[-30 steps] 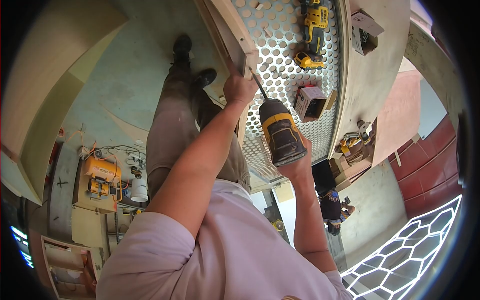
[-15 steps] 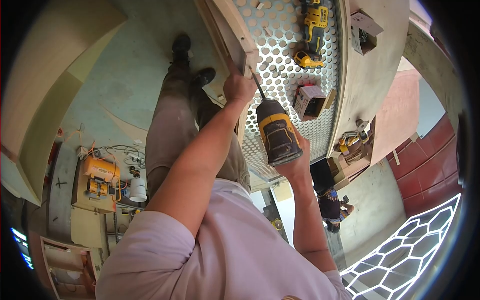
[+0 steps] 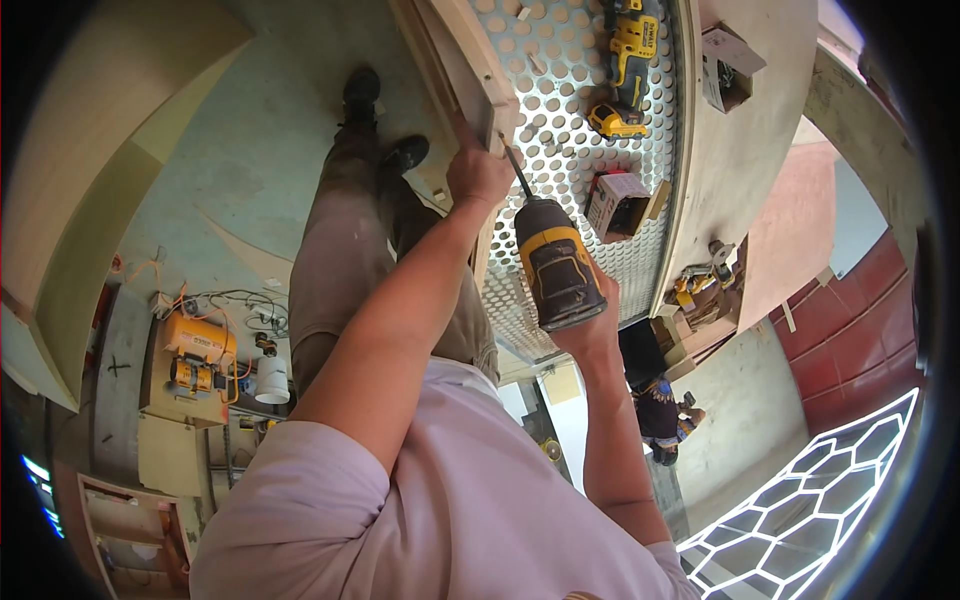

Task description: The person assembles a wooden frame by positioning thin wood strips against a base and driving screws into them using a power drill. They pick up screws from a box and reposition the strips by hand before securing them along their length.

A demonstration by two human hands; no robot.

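My right hand is closed around a black and yellow cordless drill, whose grip is mostly hidden beneath its body. A long thin bit runs from the drill up to the edge of a wooden frame. Close to the bit's tip, my left hand grips the end of that frame, with some fingers out of sight behind the wood. Under the drill lies a perforated metal sheet with round holes.
A second yellow and black power tool and an opened small carton rest on the perforated sheet. Another open box stands farther right. A yellow machine sits at lower left among cables. Another person is at the right.
The camera view has shifted very slightly. Both hands, the drill and the frame keep nearly the same places, with the bit still at the wood.
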